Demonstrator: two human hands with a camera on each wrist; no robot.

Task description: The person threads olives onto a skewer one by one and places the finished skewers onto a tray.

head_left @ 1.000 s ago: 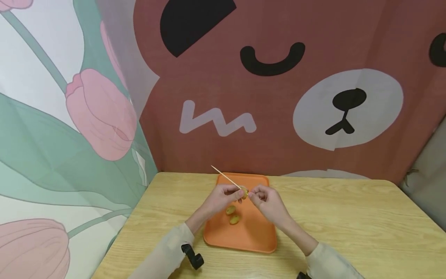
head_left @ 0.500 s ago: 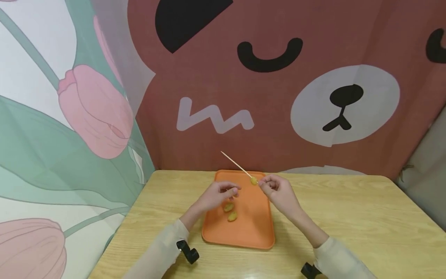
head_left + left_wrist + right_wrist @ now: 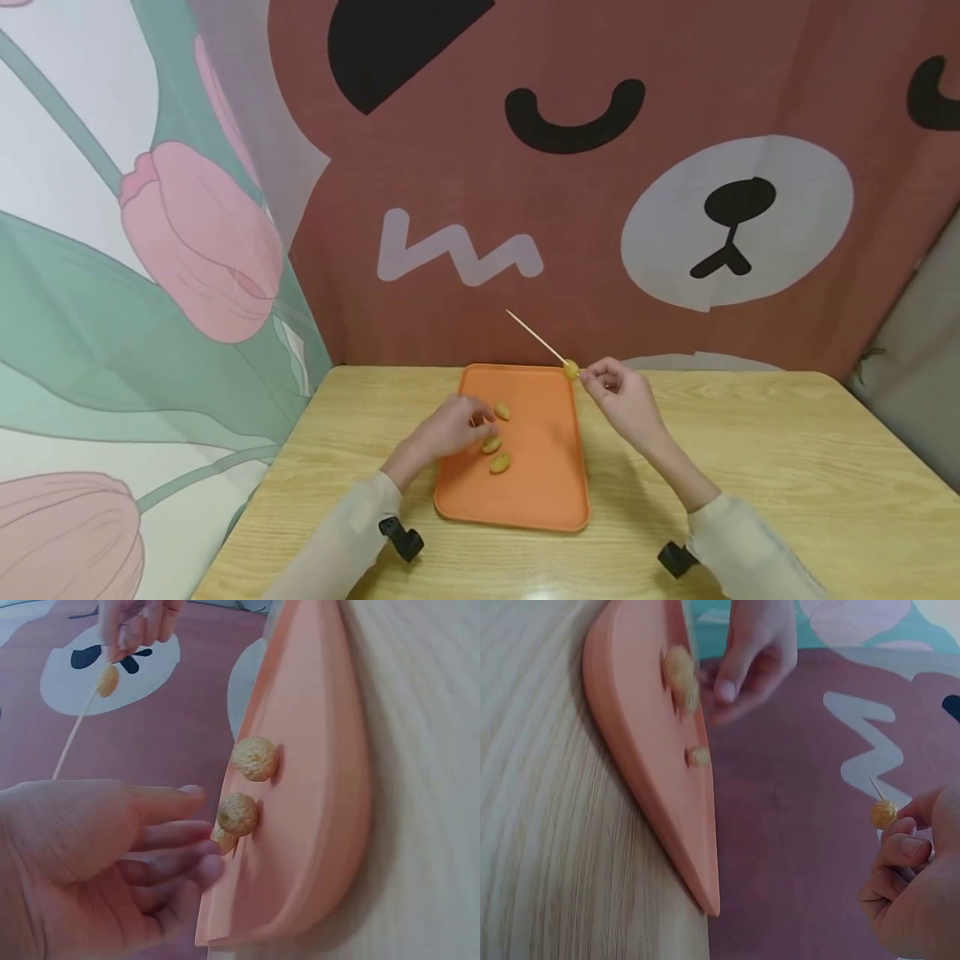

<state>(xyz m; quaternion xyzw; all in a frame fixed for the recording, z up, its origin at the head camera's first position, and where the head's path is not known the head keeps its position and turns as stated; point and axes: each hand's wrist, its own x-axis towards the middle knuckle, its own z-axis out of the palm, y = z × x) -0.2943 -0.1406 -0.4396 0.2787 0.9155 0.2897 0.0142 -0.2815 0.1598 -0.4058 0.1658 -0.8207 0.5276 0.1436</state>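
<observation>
Pinched between thumb and fingers of my right hand is a thin wooden skewer, its pointed end slanting up and left. One small golden-brown ball is threaded on it, close to the fingertips. Over the left side of an orange tray, my left hand has its thumb and fingers parted around nothing. Three similar balls lie on the tray: a far ball, a middle ball right at the left fingertips, and a near ball. In the left wrist view, their crusts look rough and crinkled.
The tray lies on a light wooden table. Behind the table hangs a cloth with a bear face, and a tulip-patterned cloth covers the left side. Black wrist cameras sit on the sleeves.
My left hand has let go of the ball on the skewer and moved down and left to the tray. My right hand has carried the skewer up and right. The far ball now shows.
</observation>
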